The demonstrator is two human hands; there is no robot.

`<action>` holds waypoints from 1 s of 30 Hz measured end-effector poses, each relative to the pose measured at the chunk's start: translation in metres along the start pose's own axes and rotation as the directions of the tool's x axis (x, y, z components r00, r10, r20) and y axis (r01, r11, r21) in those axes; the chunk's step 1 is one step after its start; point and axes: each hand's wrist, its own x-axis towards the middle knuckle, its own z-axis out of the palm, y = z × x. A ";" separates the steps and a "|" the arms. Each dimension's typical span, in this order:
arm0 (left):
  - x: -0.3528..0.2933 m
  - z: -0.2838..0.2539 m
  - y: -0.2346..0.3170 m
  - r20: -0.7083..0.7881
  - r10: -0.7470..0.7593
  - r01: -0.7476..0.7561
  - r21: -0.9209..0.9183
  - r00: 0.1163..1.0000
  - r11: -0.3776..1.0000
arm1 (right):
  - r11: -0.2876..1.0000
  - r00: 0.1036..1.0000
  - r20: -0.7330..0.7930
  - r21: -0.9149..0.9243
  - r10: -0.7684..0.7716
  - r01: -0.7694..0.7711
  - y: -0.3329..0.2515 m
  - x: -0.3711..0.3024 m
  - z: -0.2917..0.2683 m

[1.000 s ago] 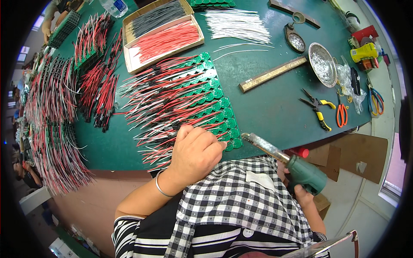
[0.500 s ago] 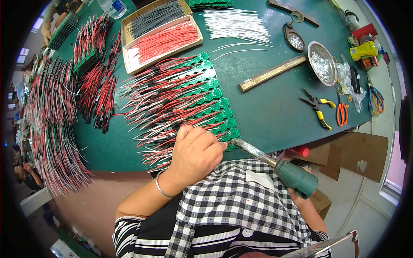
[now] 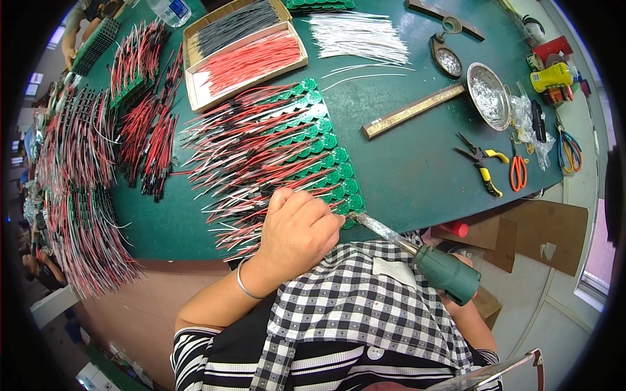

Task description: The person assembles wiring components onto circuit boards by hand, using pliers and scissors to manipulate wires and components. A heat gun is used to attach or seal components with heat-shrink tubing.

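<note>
My left hand [image 3: 298, 228] is closed over the near edge of the green circuit boards [image 3: 340, 173]. Its thumb and index finger are pinched together there; what is between them is hidden. Red, white and black wires [image 3: 244, 153] fan out leftward from the boards, some passing under this hand. Lower right, my right hand [image 3: 450, 301] grips a soldering iron [image 3: 450, 274] with a thick green body, which hides most of the fingers. The iron's long metal barrel slants up and left. Its tip is at the board edge, right beside my left fingertips.
A box [image 3: 303, 60] of red and black wires stands behind the boards, beside loose white wires [image 3: 355, 38]. Rightward lie a metal bar [image 3: 412, 112], a metal bowl [image 3: 488, 98], pliers [image 3: 484, 166] and scissors [image 3: 518, 171]. More wired boards [image 3: 81, 189] fill the left.
The soldering iron's barrel and body have shifted very slightly, its tip staying at the board edge. My left hand looks almost still.
</note>
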 end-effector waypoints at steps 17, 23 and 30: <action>0.004 0.000 0.002 0.010 0.001 -0.001 0.004 1.000 1.000 | 0.739 0.967 -0.135 0.670 0.216 -0.071 0.005 0.014 0.012; 0.003 -0.001 0.003 0.022 0.004 -0.004 0.016 1.000 1.000 | 0.758 0.950 -0.262 0.650 0.172 0.042 -0.002 0.029 0.014; 0.003 -0.002 0.006 0.036 0.003 -0.003 0.024 0.999 1.000 | 0.745 0.938 -0.328 0.654 0.116 0.136 0.006 0.036 0.019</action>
